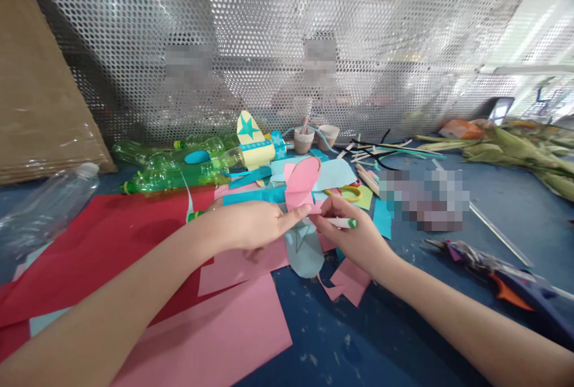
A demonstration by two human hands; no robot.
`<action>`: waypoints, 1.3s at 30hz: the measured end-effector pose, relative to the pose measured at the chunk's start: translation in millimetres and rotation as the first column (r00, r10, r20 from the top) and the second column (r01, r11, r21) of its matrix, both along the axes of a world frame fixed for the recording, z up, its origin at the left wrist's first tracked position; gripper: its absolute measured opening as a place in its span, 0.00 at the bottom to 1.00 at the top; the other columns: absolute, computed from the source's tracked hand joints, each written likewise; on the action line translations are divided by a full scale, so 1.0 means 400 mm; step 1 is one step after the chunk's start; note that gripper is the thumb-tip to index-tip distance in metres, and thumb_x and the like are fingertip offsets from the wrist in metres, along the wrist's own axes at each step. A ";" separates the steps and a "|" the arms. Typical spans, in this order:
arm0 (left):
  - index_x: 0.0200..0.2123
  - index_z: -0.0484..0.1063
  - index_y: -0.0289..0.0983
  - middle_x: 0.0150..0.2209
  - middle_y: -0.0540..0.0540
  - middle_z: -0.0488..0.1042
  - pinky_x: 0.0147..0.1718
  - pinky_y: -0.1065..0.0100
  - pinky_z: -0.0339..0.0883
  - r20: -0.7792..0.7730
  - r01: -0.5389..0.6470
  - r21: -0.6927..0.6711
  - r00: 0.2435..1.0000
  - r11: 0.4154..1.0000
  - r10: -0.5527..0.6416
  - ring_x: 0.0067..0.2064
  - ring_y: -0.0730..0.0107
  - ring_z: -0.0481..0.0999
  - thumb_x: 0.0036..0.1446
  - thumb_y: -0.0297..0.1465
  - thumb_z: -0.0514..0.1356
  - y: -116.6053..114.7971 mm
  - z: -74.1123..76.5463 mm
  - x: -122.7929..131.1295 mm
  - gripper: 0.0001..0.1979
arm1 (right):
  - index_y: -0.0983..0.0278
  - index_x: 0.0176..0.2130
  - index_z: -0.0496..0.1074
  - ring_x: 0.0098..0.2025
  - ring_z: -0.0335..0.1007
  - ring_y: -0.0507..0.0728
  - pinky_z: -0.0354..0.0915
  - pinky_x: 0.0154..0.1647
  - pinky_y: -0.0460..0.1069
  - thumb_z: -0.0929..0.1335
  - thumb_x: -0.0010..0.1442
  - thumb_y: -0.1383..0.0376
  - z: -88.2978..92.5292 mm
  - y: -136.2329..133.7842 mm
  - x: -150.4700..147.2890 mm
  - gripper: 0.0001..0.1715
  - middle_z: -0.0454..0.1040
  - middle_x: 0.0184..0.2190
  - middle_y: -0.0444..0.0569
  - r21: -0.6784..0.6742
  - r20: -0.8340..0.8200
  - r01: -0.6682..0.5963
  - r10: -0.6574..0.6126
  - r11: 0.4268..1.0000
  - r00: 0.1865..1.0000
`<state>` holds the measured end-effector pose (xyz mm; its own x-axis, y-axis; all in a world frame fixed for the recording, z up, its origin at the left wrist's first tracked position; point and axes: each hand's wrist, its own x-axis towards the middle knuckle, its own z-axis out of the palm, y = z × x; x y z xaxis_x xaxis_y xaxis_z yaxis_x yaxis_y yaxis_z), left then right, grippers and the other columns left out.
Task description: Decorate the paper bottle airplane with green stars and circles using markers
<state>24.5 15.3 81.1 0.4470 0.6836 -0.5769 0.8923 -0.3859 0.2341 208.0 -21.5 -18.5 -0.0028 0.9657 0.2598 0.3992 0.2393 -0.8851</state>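
My left hand [251,225] pinches the lower edge of a pink paper cut-out [301,186] that stands folded upward. My right hand [354,236] is closed round a white marker with a green cap [341,222] and also touches the pink piece from the right. Below both hands lies a light blue rounded paper shape [305,252] with a star drawn on it. Pink paper sheets [224,333] and small pink scraps [347,282] lie on the blue table [359,345] under my arms.
A red sheet [103,243] covers the left. Green plastic bottles [179,174] and a paper-decorated bottle plane [255,148] lie behind. A clear bottle [49,204] sits far left, cardboard [40,94] leans on the perforated metal screen. Scissors [347,192], paper cups [316,139], a glue gun [502,273] and corn husks [515,148] are right.
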 end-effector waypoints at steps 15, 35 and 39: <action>0.27 0.82 0.37 0.22 0.38 0.80 0.33 0.62 0.67 0.017 -0.019 0.019 1.000 1.000 0.019 0.29 0.57 0.76 0.59 0.61 0.28 -0.001 -0.004 -0.002 0.50 | 0.59 0.20 0.59 0.23 0.57 0.52 0.54 0.27 0.49 0.65 0.47 0.63 0.031 -0.002 0.009 0.10 0.63 0.18 0.40 -0.055 0.084 0.101 -0.096 0.993 0.992; 0.40 0.83 0.37 0.19 0.40 0.78 0.33 0.62 0.67 0.031 -0.041 0.015 0.999 0.999 0.041 0.26 0.59 0.76 0.60 0.60 0.29 0.000 -0.002 -0.002 0.49 | 0.59 0.19 0.56 0.22 0.53 0.51 0.51 0.24 0.47 0.64 0.44 0.63 0.050 -0.007 0.006 0.09 0.59 0.16 0.39 -0.030 0.094 0.162 -0.158 0.986 0.983; 0.43 0.81 0.36 0.22 0.39 0.80 0.32 0.63 0.67 0.026 -0.008 0.014 1.000 1.000 0.008 0.28 0.58 0.75 0.60 0.60 0.30 0.002 -0.004 -0.003 0.48 | 0.60 0.20 0.59 0.21 0.54 0.51 0.52 0.24 0.47 0.65 0.46 0.63 0.045 -0.004 0.004 0.08 0.61 0.17 0.39 -0.037 0.078 0.136 -0.132 0.990 0.988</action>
